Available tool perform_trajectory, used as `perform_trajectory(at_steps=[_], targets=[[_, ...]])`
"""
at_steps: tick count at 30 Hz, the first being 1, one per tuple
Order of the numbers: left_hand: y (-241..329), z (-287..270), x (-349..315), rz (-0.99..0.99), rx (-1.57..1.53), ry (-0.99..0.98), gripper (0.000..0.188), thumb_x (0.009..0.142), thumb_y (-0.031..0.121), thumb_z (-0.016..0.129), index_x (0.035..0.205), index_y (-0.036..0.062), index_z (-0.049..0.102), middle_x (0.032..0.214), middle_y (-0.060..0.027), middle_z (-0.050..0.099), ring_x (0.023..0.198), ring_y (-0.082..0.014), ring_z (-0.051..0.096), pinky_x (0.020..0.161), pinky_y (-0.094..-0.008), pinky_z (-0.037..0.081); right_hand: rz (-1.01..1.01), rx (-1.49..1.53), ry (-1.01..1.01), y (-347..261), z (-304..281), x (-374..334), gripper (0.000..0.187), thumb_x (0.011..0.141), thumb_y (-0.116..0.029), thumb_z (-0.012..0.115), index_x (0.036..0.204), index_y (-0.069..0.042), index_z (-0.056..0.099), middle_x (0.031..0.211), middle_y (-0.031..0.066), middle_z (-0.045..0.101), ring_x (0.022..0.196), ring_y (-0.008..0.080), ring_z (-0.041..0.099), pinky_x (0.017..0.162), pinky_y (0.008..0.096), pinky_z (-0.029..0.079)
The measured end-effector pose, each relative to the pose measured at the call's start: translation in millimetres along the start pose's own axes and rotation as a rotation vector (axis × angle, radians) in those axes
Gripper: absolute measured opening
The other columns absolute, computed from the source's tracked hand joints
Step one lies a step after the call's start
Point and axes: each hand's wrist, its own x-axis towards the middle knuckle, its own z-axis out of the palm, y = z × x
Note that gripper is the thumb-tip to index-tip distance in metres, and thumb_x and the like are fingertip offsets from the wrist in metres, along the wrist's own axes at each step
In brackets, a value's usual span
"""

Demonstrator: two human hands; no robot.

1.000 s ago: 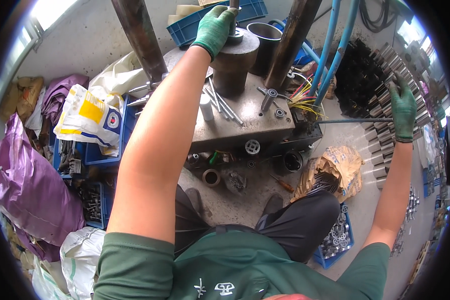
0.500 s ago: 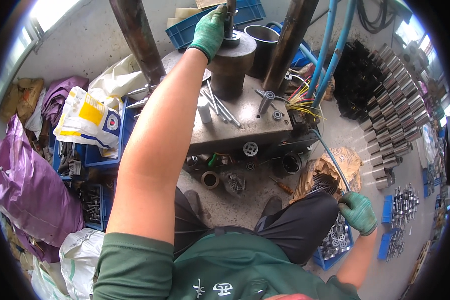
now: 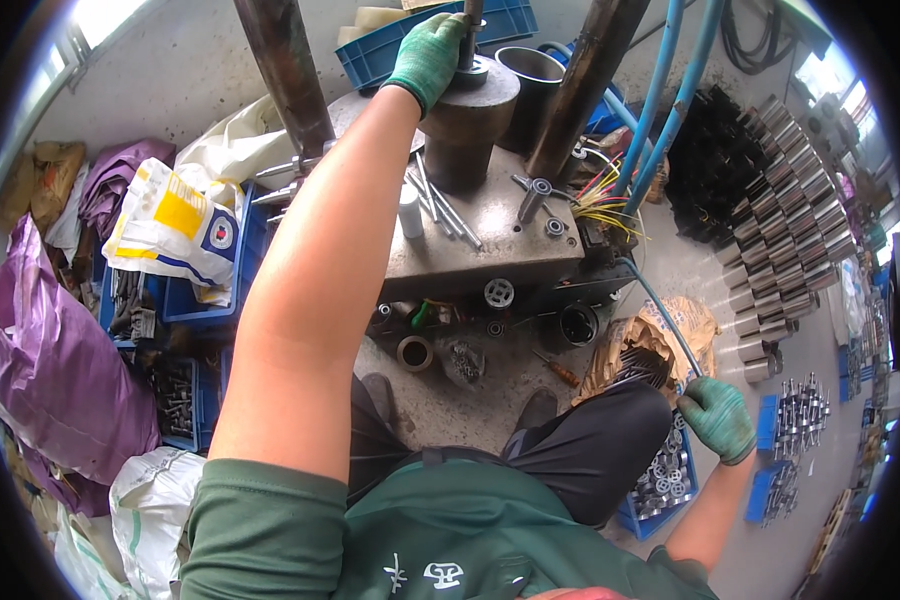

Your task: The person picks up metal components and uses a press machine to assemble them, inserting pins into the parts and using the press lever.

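Observation:
My left hand point(image 3: 428, 62), in a green glove, is closed around an upright metal rod point(image 3: 473, 32); some of its fingertips are hidden. The rod stands on a ring on top of a thick round metal block point(image 3: 470, 112) of the press. At the lower right, my gloved right hand point(image 3: 718, 418) grips the end of a long thin blue-grey lever point(image 3: 658, 308). Several loose metal rods point(image 3: 440, 208) and a pale cylinder point(image 3: 410, 213) are on the steel bed point(image 3: 500, 232). A round-headed metal part point(image 3: 535, 203) and a small bearing point(image 3: 555, 228) are near its right side.
Dark steel columns point(image 3: 288, 75) flank the block, with blue hoses point(image 3: 660, 95) on the right. Stacked shiny cylinders point(image 3: 795, 200) stand on the right floor. Blue bins of metal parts point(image 3: 660, 490) and a torn paper bag point(image 3: 685, 325) are near my right knee; purple sacks point(image 3: 60, 350) crowd the left.
The view has shifted slightly. My left hand is a touch lower beside the rod; my right hand keeps its grip on the lever, which has barely moved.

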Motion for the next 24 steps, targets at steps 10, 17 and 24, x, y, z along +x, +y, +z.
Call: perform_trajectory(at_steps=[10,17,24], targets=[[189,-3,-96,0.424,0.756,-0.123,0.013,0.084,0.010,0.070,0.094,0.0027,0.073,0.096,-0.0209,0.073,0.092,-0.0416,0.071,0.084,-0.0507,0.056,0.292,0.272,0.093,0,-11,8,0.022,0.086,-0.014,0.071,0.101,0.000,0.077,0.099,0.0193,0.074,0.089,0.0376,0.072,0.081,0.0443,0.057],[190,-7,-103,0.515,0.714,-0.070,0.013,0.087,0.010,0.067,0.095,0.0027,0.074,0.099,-0.0222,0.073,0.096,-0.0425,0.070,0.086,-0.0509,0.055,0.086,0.146,-0.178,15,-9,3,0.028,0.089,-0.009,0.067,0.115,0.000,0.075,0.107,0.0211,0.074,0.094,0.0375,0.073,0.085,0.0440,0.057],[189,-7,-100,0.540,0.637,-0.065,0.015,0.087,0.009,0.067,0.098,0.0024,0.075,0.102,-0.0225,0.073,0.100,-0.0427,0.070,0.089,-0.0505,0.055,0.077,0.191,-0.095,18,-8,4,0.025,0.090,-0.009,0.066,0.112,0.000,0.075,0.105,0.0209,0.075,0.092,0.0393,0.072,0.086,0.0432,0.057]])
